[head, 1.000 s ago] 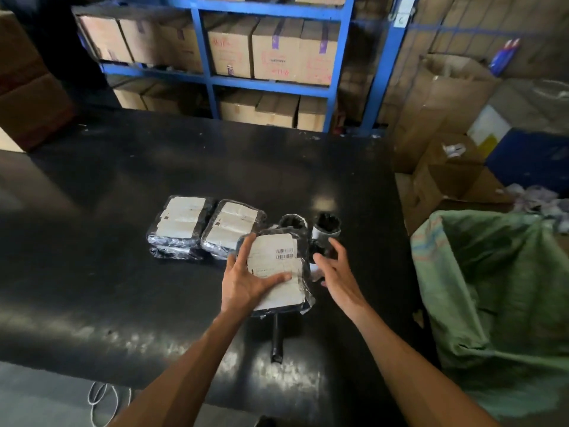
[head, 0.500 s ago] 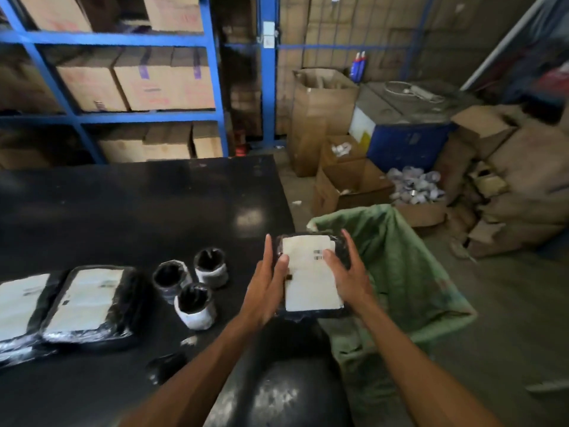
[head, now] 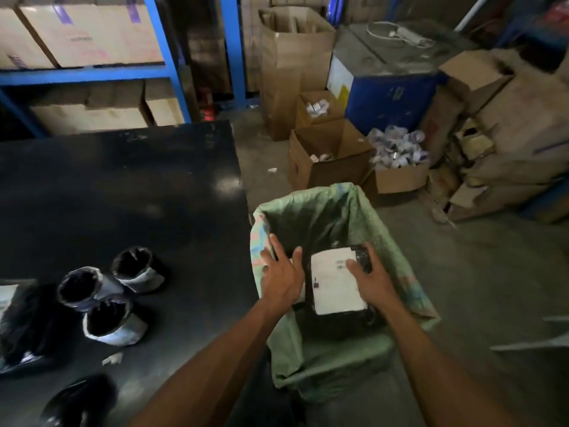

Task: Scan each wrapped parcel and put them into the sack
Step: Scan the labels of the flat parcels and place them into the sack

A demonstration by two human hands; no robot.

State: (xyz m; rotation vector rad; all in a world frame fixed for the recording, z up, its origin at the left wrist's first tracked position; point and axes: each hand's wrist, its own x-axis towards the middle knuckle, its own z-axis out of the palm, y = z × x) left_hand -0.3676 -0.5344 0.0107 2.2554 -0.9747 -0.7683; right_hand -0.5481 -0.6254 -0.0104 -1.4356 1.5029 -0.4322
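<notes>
A black-wrapped parcel (head: pixel 334 288) with a white label sits in the mouth of the green woven sack (head: pixel 311 201), which stands on the floor by the table's right edge. My right hand (head: pixel 372 278) grips the parcel's right side, thumb on the label. My left hand (head: pixel 283 278) hovers with fingers spread at the parcel's left edge, over the sack's rim. More wrapped parcels (head: pixel 18 318) lie at the far left of the black table (head: pixel 123 195), partly cut off by the frame edge.
Three small open-topped wrapped rolls (head: pixel 110 325) stand on the table left of my arms. A dark wrapped item (head: pixel 80 399) lies at the table's near edge. Open cardboard boxes (head: pixel 326 155) and a blue container (head: pixel 388 87) crowd the floor beyond the sack. Blue shelving (head: pixel 166 57) stands behind the table.
Both hands carried the parcel from the table rightward and down into the sack's opening. My left hand has come off the parcel and spread its fingers.
</notes>
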